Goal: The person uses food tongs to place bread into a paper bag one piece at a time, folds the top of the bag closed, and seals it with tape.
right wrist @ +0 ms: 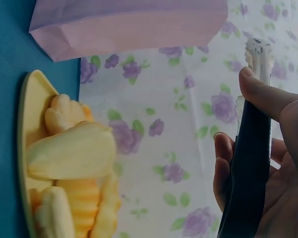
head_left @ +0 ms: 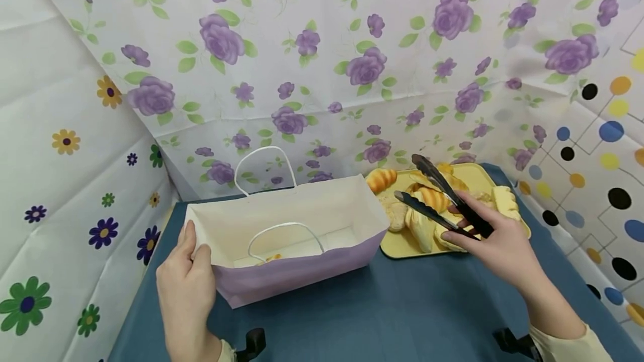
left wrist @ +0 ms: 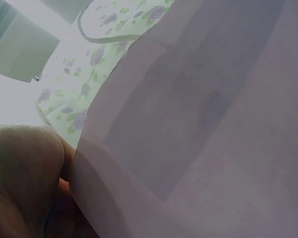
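Observation:
A purple paper bag (head_left: 302, 277), white inside and with two white handles, stands open at the left of the table. The left hand (head_left: 187, 289) grips the bag's left end, thumb and fingers at its rim; the left wrist view is mostly filled by the bag wall (left wrist: 203, 129). Part of a yellow-orange bread piece (head_left: 273, 257) shows at the bottom inside, mostly hidden by the front wall. Black tongs (head_left: 465, 211) are held in the right hand (head_left: 503, 244), over the yellow tray (head_left: 397, 247). Their tips are spread apart with nothing between them.
Several bread pieces lie on the tray, among them a striped croissant (head_left: 380, 180) and a pale elongated bun (right wrist: 72, 151). The tray sits right beside the bag on a blue tablecloth (head_left: 402, 312). Flowered and dotted sheets (head_left: 322, 71) enclose the back and sides.

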`<action>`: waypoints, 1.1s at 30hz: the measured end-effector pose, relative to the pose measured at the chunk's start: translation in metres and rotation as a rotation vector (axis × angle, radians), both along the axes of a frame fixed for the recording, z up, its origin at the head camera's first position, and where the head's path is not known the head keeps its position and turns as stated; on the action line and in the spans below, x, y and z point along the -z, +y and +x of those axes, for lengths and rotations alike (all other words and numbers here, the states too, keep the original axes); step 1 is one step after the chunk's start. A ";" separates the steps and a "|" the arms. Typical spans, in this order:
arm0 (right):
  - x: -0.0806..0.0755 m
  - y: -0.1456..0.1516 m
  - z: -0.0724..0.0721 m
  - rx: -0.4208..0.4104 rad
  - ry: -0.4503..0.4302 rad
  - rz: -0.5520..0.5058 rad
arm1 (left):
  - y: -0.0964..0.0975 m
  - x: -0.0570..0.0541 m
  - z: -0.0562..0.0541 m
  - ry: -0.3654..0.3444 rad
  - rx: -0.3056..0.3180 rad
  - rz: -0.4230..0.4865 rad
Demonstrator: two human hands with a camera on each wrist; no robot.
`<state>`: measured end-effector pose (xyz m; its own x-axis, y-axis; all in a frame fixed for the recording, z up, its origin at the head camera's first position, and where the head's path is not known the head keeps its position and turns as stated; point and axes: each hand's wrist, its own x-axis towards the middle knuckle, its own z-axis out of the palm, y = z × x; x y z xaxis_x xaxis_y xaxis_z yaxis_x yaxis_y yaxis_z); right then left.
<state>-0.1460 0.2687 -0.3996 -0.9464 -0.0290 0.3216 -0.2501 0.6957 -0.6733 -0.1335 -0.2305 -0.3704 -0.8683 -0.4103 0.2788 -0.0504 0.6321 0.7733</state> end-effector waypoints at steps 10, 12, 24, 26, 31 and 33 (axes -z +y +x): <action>0.014 0.015 0.007 0.043 -0.086 -0.054 | -0.001 0.000 0.000 0.002 0.015 0.014; 0.013 0.016 0.007 0.049 -0.089 -0.048 | -0.001 0.000 0.000 0.005 0.018 -0.001; 0.014 0.026 0.012 0.122 -0.155 0.026 | 0.000 -0.001 0.001 -0.017 0.029 -0.011; 0.014 0.028 0.012 0.145 -0.166 0.065 | 0.000 -0.001 0.001 -0.024 0.033 -0.009; 0.014 0.037 0.009 0.142 -0.147 0.150 | 0.000 -0.001 0.001 -0.034 0.033 -0.008; 0.015 0.042 0.008 0.128 -0.130 0.179 | 0.000 -0.001 0.001 -0.032 0.032 -0.010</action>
